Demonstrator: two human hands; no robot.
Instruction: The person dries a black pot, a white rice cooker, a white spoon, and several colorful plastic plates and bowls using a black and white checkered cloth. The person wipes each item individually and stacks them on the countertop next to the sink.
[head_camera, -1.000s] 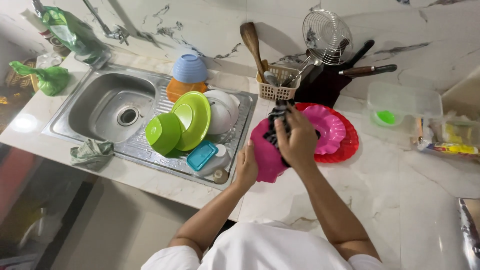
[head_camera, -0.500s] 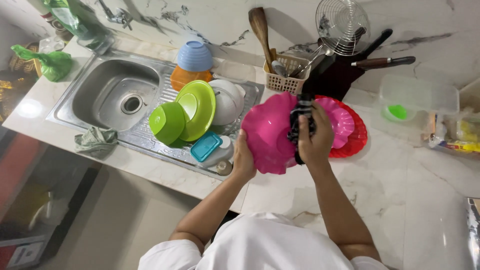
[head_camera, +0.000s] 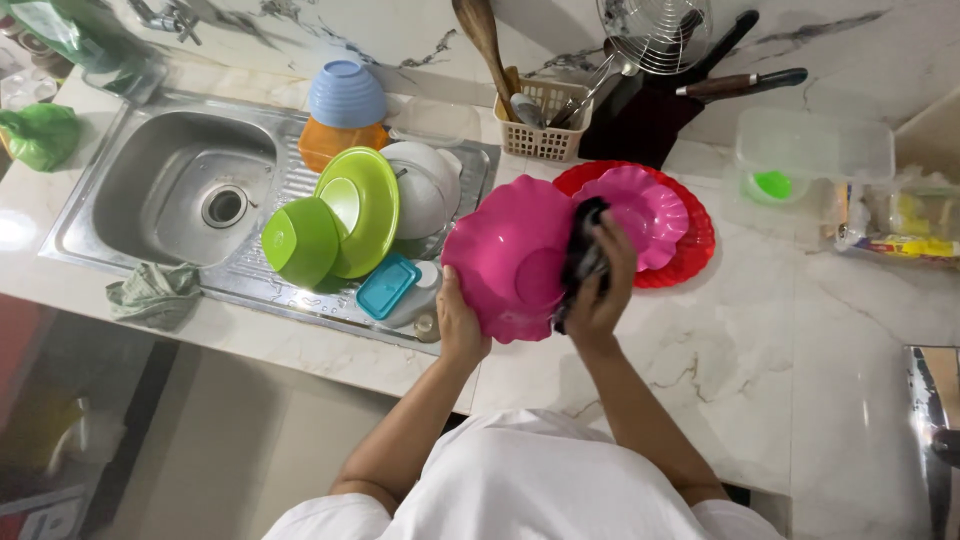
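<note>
- While the left hand (head_camera: 458, 325) grips the lower left rim of a scalloped magenta plate (head_camera: 510, 255), fingers closed around the edge, the plate stands tilted up off the marble counter (head_camera: 760, 340), its face turned toward the person.
- Right hand (head_camera: 603, 285) is closed on a dark cloth (head_camera: 580, 255), pressing it against the plate's right side; the cloth touches the plate's face.
- Just beyond the right hand: a smaller pink scalloped plate (head_camera: 648, 205) lying on a red plate (head_camera: 695, 240), both flat on the counter.
- Further out past the right hand: a beige utensil basket (head_camera: 545, 140) holding a wooden spoon (head_camera: 480, 35); beside it a dark knife block (head_camera: 640, 125) with a knife handle (head_camera: 745, 82) and a wire skimmer (head_camera: 655, 30).
- Off to the outer side of the right hand: a clear plastic container (head_camera: 815, 150) with something green inside.
- Just beside the left hand, on the sink's drainboard (head_camera: 290, 170): a small teal lidded box (head_camera: 387, 287).
- Beyond that, away from the left hand: a lime green bowl (head_camera: 298, 240) leaning on a lime green plate (head_camera: 360, 205), white bowls (head_camera: 425, 185), and a blue bowl (head_camera: 345, 92) stacked on an orange one (head_camera: 335, 145).
- Well apart from the left hand: steel sink basin (head_camera: 160, 180), a crumpled grey-green rag (head_camera: 155, 292) on its front edge, and a green bag (head_camera: 40, 135) at the far corner.
</note>
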